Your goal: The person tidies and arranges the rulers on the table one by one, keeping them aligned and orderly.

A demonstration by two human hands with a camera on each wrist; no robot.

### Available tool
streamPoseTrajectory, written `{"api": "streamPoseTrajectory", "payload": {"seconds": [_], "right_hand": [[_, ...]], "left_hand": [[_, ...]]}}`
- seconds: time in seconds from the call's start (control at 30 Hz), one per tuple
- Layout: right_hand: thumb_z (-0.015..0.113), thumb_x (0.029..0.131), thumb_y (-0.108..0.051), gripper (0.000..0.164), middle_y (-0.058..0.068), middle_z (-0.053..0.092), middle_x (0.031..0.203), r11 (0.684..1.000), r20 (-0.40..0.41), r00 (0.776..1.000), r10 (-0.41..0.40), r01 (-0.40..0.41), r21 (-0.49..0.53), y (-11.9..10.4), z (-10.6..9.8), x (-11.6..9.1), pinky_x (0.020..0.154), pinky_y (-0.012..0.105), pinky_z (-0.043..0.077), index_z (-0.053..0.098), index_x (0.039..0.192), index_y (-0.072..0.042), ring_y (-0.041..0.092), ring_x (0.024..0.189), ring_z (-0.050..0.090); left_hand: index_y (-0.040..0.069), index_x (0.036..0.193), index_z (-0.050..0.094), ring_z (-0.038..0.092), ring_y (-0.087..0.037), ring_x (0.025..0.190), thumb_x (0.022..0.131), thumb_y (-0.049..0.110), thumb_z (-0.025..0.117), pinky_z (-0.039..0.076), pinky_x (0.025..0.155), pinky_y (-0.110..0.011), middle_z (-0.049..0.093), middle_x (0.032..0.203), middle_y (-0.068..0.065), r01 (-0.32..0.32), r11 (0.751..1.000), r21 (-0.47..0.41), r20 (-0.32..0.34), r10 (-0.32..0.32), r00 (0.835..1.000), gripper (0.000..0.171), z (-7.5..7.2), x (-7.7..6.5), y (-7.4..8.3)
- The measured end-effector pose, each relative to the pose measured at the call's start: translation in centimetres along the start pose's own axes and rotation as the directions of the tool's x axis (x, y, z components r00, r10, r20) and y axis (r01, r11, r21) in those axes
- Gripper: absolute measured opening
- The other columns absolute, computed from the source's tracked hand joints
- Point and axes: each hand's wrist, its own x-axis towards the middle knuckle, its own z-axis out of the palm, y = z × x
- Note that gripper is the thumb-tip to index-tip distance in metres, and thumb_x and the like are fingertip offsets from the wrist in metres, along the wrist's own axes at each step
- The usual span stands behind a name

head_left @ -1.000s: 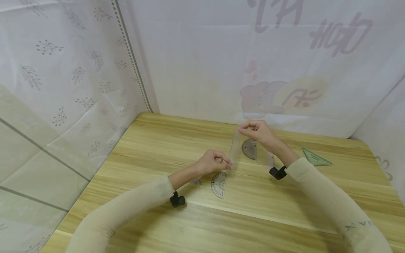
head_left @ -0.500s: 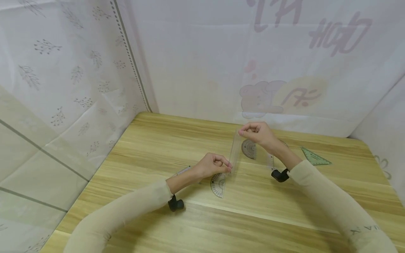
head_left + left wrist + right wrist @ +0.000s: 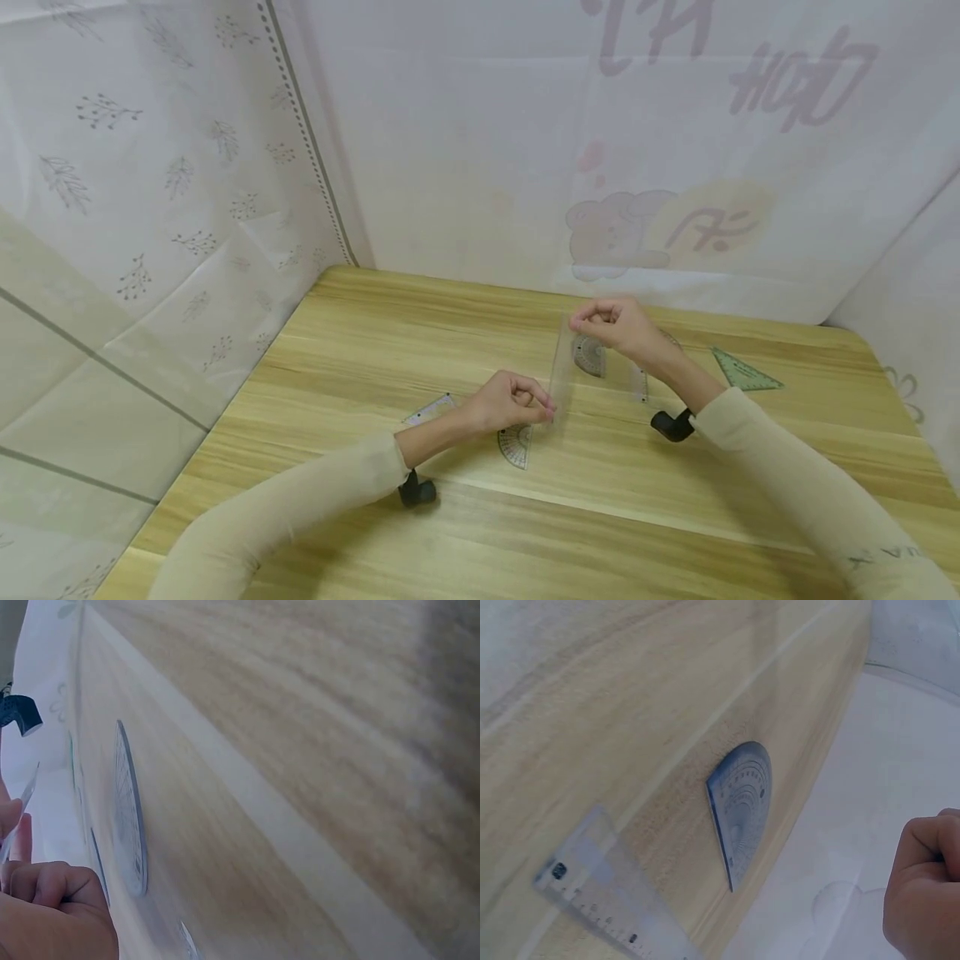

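Note:
A clear ruler is stretched between both hands over the middle of the wooden table, its far end at the right fingertips and its near end at the left. The left hand pinches the near end between thumb and forefinger; the left wrist view shows this hand at its lower left corner. With thumb and finger, the right hand pinches the far end. Partly behind the left hand lies a clear protractor. Another protractor lies just below the right fingers and shows in the right wrist view too.
A green set square lies to the right. Beneath the right wrist is a clear piece with scale marks. Beyond the left forearm rests another clear measuring piece. White printed cloth hangs behind the table.
Both hands and the ruler have come slightly nearer the person and to the right. The left hand covers more of the near protractor, and the clear piece beyond the left forearm shows more.

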Motion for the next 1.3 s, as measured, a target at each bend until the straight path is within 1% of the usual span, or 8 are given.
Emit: {"api": "streamPoseTrajectory", "payload": {"seconds": [0.2, 0.33, 0.43, 0.57, 0.67, 0.77, 1.0, 1.3], "right_hand": [[0.075, 0.096, -0.024, 0.025, -0.002, 0.040, 0.063, 1.000, 0.012, 1.000, 0.022, -0.022, -0.002, 0.1, 0.2, -0.7, 0.053, 0.029, 0.030, 0.074, 0.106, -0.001, 0.012, 0.052, 0.027], [0.076, 0.095, -0.027, 0.026, 0.001, 0.055, 0.075, 1.000, 0.021, 0.999, 0.028, -0.028, -0.011, 0.5, 0.2, -1.2, 0.053, 0.030, 0.030, 0.075, 0.106, -0.004, 0.012, 0.052, 0.027], [0.076, 0.095, -0.030, 0.030, 0.001, 0.054, 0.074, 0.999, 0.030, 0.999, 0.043, -0.043, -0.020, 0.6, 0.3, -1.6, 0.054, 0.031, 0.031, 0.075, 0.108, -0.003, 0.013, 0.052, 0.027], [0.075, 0.095, -0.027, 0.031, 0.000, 0.033, 0.059, 0.998, 0.040, 0.997, 0.058, -0.058, -0.011, 0.8, 0.4, -2.2, 0.056, 0.032, 0.033, 0.073, 0.110, 0.000, 0.014, 0.051, 0.026], [0.076, 0.095, -0.026, 0.030, 0.000, 0.036, 0.058, 0.998, 0.041, 0.998, 0.056, -0.056, -0.016, 0.9, 0.5, -2.5, 0.055, 0.031, 0.033, 0.074, 0.109, 0.000, 0.014, 0.051, 0.027], [0.076, 0.095, -0.025, 0.027, 0.000, 0.039, 0.059, 0.998, 0.037, 0.998, 0.056, -0.054, -0.037, 1.0, 0.5, -2.8, 0.054, 0.030, 0.034, 0.075, 0.108, -0.001, 0.014, 0.050, 0.027], [0.075, 0.095, -0.023, 0.019, 0.000, 0.039, 0.057, 0.997, 0.050, 0.998, 0.049, -0.046, -0.059, 1.0, 0.7, -3.3, 0.056, 0.030, 0.037, 0.077, 0.103, -0.005, 0.013, 0.051, 0.028], [0.073, 0.097, -0.019, 0.016, 0.000, 0.041, 0.061, 1.000, 0.088, 0.996, 0.016, -0.015, -0.016, 1.5, 0.8, -3.7, 0.056, 0.028, 0.035, 0.076, 0.102, -0.003, 0.013, 0.053, 0.030]], "left_hand": [[-0.003, 0.101, 0.074, 0.029, -0.007, 0.047, 0.093, 0.004, 0.074, 0.041, 0.104, -0.039, 0.034, 0.050, 0.007, -0.027, 0.999, 0.037, 0.025, 0.026, 0.999, 0.011, 0.5, -0.3, -0.1], [-0.003, 0.101, 0.074, 0.029, -0.006, 0.046, 0.093, 0.003, 0.073, 0.046, 0.088, -0.030, 0.035, 0.050, 0.007, -0.037, 0.998, 0.058, 0.044, 0.034, 0.998, 0.010, 0.9, -0.5, -0.1], [-0.002, 0.100, 0.074, 0.029, -0.006, 0.046, 0.093, 0.003, 0.074, 0.045, 0.075, -0.024, 0.035, 0.050, 0.007, -0.031, 0.997, 0.070, 0.050, 0.027, 0.998, 0.009, 1.2, -0.7, -0.2], [-0.001, 0.099, 0.074, 0.028, -0.006, 0.045, 0.092, 0.003, 0.075, 0.041, 0.061, -0.020, 0.036, 0.050, 0.007, -0.015, 0.997, 0.081, 0.042, 0.012, 0.999, 0.008, 1.7, -1.1, -0.3], [0.001, 0.097, 0.075, 0.027, -0.006, 0.045, 0.091, 0.003, 0.076, 0.035, 0.052, -0.019, 0.035, 0.049, 0.007, -0.009, 0.995, 0.095, 0.030, 0.006, 1.000, 0.007, 2.1, -1.3, -0.3], [0.002, 0.096, 0.075, 0.027, -0.006, 0.044, 0.091, 0.004, 0.076, 0.031, 0.048, -0.019, 0.035, 0.049, 0.007, -0.005, 0.993, 0.116, 0.031, 0.001, 1.000, 0.006, 2.4, -1.6, -0.1], [0.000, 0.094, 0.075, 0.029, -0.006, 0.044, 0.090, 0.003, 0.077, 0.039, 0.055, -0.018, 0.036, 0.050, 0.005, 0.001, 0.994, 0.109, 0.049, -0.006, 0.999, 0.005, 2.8, -2.0, -0.1], [0.003, 0.092, 0.076, 0.030, -0.006, 0.045, 0.089, 0.000, 0.078, 0.031, 0.046, -0.019, 0.038, 0.051, 0.006, -0.006, 0.996, 0.094, 0.049, 0.001, 0.999, 0.004, 3.2, -2.3, -0.5]]}}
